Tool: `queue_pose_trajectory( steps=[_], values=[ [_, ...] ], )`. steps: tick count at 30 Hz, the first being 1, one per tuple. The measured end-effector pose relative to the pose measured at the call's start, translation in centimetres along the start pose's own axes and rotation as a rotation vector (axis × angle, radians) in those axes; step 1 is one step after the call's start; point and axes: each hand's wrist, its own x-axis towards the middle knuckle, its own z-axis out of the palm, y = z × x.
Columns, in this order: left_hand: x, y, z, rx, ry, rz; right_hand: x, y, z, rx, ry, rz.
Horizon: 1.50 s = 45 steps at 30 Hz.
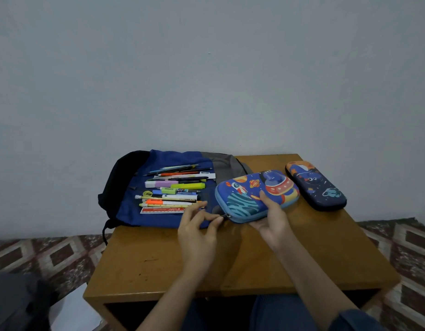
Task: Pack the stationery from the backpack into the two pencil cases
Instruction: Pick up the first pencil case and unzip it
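A: Where are the hands?

B: I log the right hand (271,218) gripping the light-blue case (254,194); left hand (198,225) fingers (215,219) pinched on its zip pull (227,215).

A: Stationery?

B: Pens (173,189) lie on the backpack (163,187), worktop (158,259) left; dark case (316,185) far right, shut.

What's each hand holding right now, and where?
Right hand grips the blue space pencil case at its near edge; left hand pinches its zipper pull at the corner.
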Motion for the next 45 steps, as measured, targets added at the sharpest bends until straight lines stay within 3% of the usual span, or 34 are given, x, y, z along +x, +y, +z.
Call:
queue_pose_trajectory(
  steps=[13, 18, 26, 29, 35, 45],
  values=[
    [4.2, -2.0, -2.3, 0.055, -0.005, -0.148, -1.6, 1.1, -1.1, -0.283, -0.214, 0.027],
    [3.9, -2.4, -2.2, 0.025, -0.206, -0.250, -1.3, 1.0, -2.1, -0.368, -0.191, 0.000],
    [3.0, 0.3, 1.0, 0.099, -0.655, -0.219, -1.8, 1.1, -1.2, -0.546, -0.243, -0.151],
    [2.9, 0.2, 2.0, 0.107, -0.653, -0.259, -2.1, 0.8, -0.6, -0.537, -0.279, -0.160],
    [1.8, 0.1, 2.5, -0.156, -0.584, -0.413, -2.3, 0.1, -0.7, -0.665, -0.292, -0.197],
    [1.3, -0.6, 0.4, -0.594, -0.583, -0.709, -0.9, -0.6, -2.8, -0.750, -0.088, -0.126]
  ],
)
